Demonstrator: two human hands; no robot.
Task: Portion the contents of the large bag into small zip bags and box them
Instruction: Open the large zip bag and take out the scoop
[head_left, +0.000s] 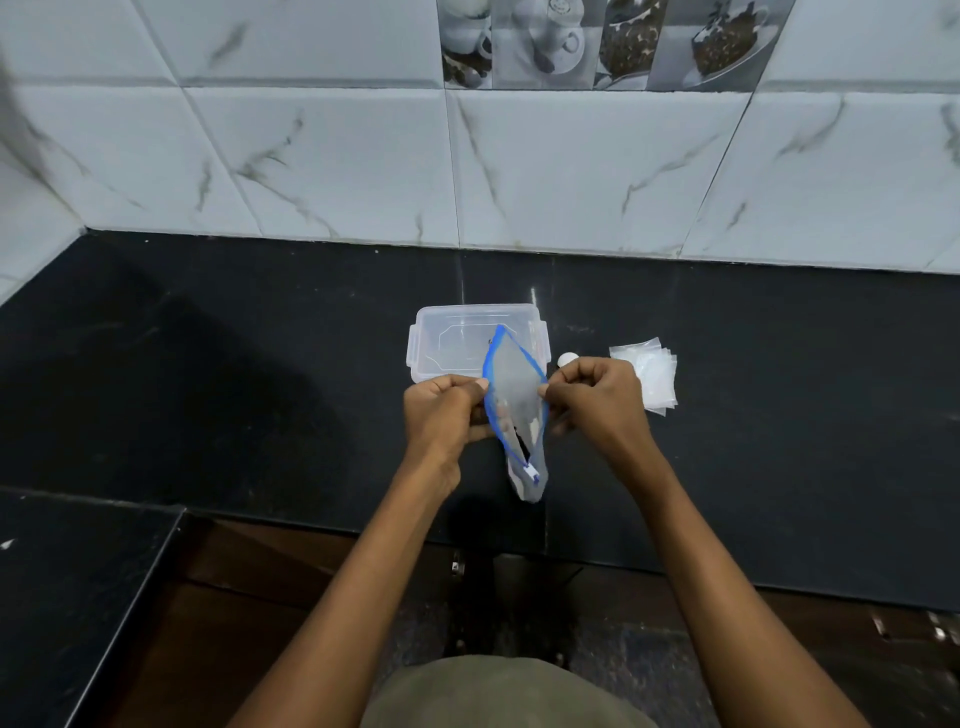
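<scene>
A large clear bag (514, 387) with a blue zip rim is held up over the black counter, its mouth spread wide. My left hand (445, 413) pinches the left side of the rim and my right hand (597, 397) pinches the right side. A white slider sits at the near end of the zip. What is inside the bag is hard to make out. Just behind the bag stands a clear plastic box (452, 338) with side clips, open and without a lid. A small stack of clear zip bags (652, 371) lies to the right of my right hand.
A small white round object (567, 358) lies between the box and the zip bags. The black counter (234, 364) meets a tiled wall (571, 166) at the back; its front edge runs below my hands. A lower black ledge (67, 582) is at the left.
</scene>
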